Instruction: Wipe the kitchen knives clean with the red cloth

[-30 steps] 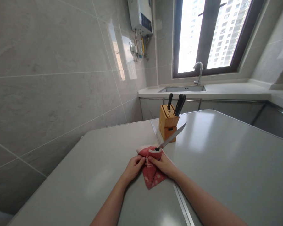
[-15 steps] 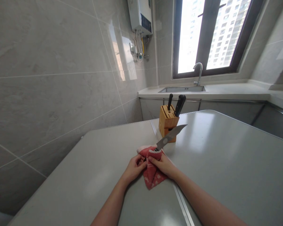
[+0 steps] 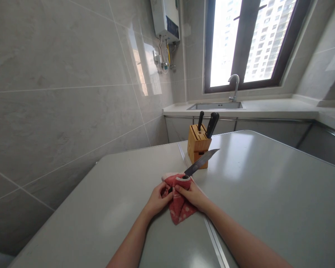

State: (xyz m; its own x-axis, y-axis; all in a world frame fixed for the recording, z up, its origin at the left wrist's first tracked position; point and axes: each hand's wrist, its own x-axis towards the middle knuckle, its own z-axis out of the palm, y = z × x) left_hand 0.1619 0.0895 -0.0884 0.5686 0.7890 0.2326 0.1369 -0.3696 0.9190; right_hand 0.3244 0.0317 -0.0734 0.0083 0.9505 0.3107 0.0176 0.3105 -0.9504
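Knife blade rolled darker; left hand, right hand unmoved on cloth

Bright daylight from window; overexposed, wide-angle edge distortion.

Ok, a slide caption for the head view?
Left hand and right hand hold a red cloth around a knife near a knife block.
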